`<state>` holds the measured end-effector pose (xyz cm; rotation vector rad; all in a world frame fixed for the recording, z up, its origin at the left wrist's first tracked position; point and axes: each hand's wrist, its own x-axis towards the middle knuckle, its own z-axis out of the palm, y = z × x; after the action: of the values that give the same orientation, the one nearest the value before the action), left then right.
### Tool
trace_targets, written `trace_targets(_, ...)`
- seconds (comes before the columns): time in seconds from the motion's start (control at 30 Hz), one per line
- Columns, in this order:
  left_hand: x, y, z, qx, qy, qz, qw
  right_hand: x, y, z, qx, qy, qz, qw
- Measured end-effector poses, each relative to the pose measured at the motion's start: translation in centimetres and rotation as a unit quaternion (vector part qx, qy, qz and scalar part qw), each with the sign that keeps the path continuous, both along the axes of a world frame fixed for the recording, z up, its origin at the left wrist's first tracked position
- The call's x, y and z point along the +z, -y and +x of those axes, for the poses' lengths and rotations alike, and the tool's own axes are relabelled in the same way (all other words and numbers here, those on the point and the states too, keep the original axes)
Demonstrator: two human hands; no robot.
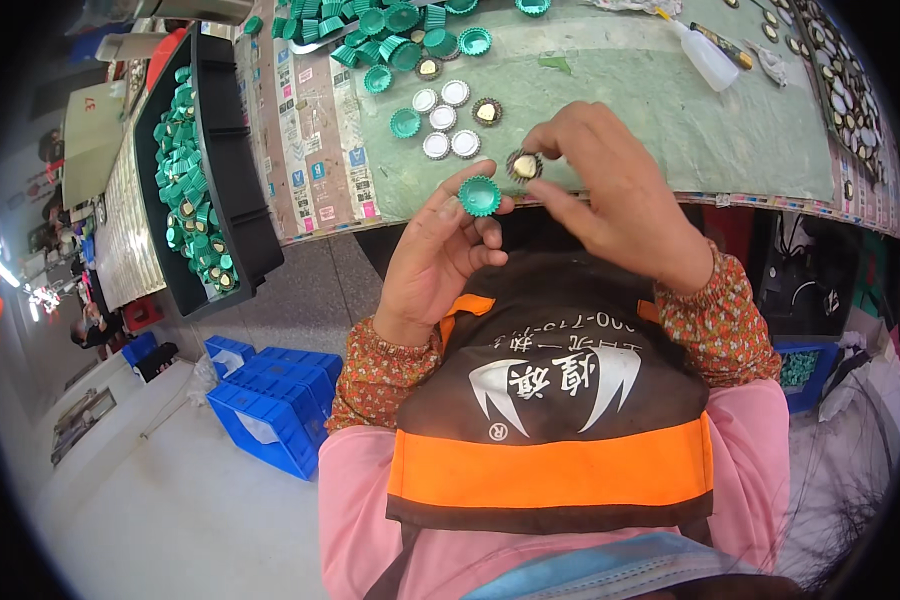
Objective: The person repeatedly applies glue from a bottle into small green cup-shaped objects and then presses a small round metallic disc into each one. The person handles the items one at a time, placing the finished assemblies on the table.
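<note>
Between the thumb and fingers of my left hand (428,245) is a small green fluted cup (481,196), its hollow side turned up. My right hand (620,195) pinches a dark fluted disc (524,167) with a cream-gold centre, close beside the cup but apart from it. Just beyond my hands, on the pale green table top (610,110), lies a cluster of round white pieces (442,118). Around them are a single green cup (405,123) and another dark disc (487,111).
A heap of green cups (400,52) covers the table's far side. At left stands a black tray (232,170) of cups, some with discs. A white squeeze bottle (708,58) lies at far right, near a tray of dark pieces (850,95). Blue crates (280,400) stand on the floor.
</note>
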<state>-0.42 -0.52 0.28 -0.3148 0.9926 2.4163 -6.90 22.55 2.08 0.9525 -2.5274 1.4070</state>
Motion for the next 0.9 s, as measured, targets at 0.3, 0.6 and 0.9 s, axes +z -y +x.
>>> trace_targets(0.3, 0.1, -0.9, 0.2, -0.002, 0.018, -0.033, 0.999, 0.8, 1.3, 1.9, 0.0, -0.047, 0.047, 0.998)
trace_targets(0.6, 0.2, -0.9, 0.4, -0.027, -0.001, -0.098, 0.995, 1.3, 1.6, 2.5, 0.005, -0.07, 0.085, 0.994)
trace_targets(0.9, 0.6, -0.9, 0.8, -0.045, -0.012, -0.122, 0.991, 0.9, 1.7, 2.7, 0.002, -0.066, 0.088, 0.994)
